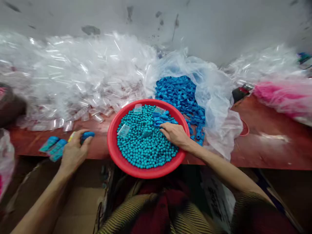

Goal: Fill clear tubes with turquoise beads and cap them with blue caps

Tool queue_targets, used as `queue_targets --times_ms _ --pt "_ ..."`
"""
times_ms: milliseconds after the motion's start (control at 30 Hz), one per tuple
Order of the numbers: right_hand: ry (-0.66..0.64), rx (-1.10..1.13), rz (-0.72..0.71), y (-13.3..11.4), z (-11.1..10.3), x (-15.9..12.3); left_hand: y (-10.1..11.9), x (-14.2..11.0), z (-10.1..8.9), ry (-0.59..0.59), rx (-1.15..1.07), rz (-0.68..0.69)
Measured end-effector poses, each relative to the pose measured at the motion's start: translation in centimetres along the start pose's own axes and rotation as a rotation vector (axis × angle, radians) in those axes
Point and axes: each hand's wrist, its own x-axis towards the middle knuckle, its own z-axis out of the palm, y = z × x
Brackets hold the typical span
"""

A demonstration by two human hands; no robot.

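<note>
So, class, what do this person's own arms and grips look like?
The left grip and right grip are ungloved. The left forearm and right forearm are bare to the wrist. Dark, yellowish-striped cloth, apparently a sleeve, shows beside the right one.

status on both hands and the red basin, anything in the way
Left hand pinching blue piece, left of red basin. Right hand at blue parts inside. Basin holds teal beads, clear pieces on top. Nothing plainly blocking either hand.
</note>
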Motion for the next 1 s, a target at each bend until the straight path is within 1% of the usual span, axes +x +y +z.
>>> queue_targets --times_ms 33,100,167,200,233,300,367,433,500,533,600,633,700,767,900,1000 --pt "-0.007 -0.002 -0.003 -0.1 -0.2 0.1 0.4 0.1 0.0 0.099 0.038 0.006" --pt "-0.02 -0.023 -0.008 -0.3 -0.4 0.4 1.5 0.2 0.0 0.234 0.087 0.06" --pt "-0.034 -0.073 -0.014 -0.6 -0.6 0.7 3.4 -0.2 0.3 0.307 0.105 0.173" --pt "-0.038 -0.109 -0.013 -0.8 -0.6 1.0 4.6 -0.6 0.5 0.31 0.1 0.248" --pt "-0.045 -0.143 -0.01 -0.9 -0.5 1.2 6.0 -0.9 0.9 0.261 0.08 0.338" --pt "-0.065 -0.179 -0.005 -1.1 -0.4 1.5 8.8 -1.6 2.1 0.11 -0.002 0.532" --pt "-0.094 -0.142 -0.021 -0.7 -0.4 1.5 11.0 -1.8 3.6 -0.073 -0.058 0.613" --pt "-0.116 -0.048 -0.059 0.1 -0.6 1.3 12.5 -1.6 4.9 -0.193 -0.087 0.609" --pt "-0.131 0.079 -0.091 1.3 -1.2 0.9 13.2 -1.1 5.7 -0.285 -0.124 0.563" --pt "-0.127 0.139 -0.087 1.9 -1.6 0.7 13.3 -0.8 6.0 -0.328 -0.146 0.536" --pt "-0.094 0.189 -0.012 2.7 -2.3 0.7 13.5 -0.4 6.2 -0.398 -0.184 0.484" --pt "-0.074 0.166 0.048 2.7 -2.6 0.8 13.6 -0.2 6.2 -0.418 -0.194 0.467" --pt "-0.055 0.045 0.172 2.2 -2.8 1.2 13.9 0.0 6.2 -0.436 -0.198 0.453" --pt "-0.069 -0.079 0.231 1.0 -2.4 1.9 14.3 0.0 6.3 -0.428 -0.18 0.454" --pt "-0.089 -0.162 0.232 -1.4 -0.8 2.9 14.7 -0.3 6.8 -0.354 -0.124 0.514" --pt "-0.14 -0.13 0.185 -1.3 -0.5 2.8 14.7 -0.4 6.9 -0.326 -0.145 0.537"
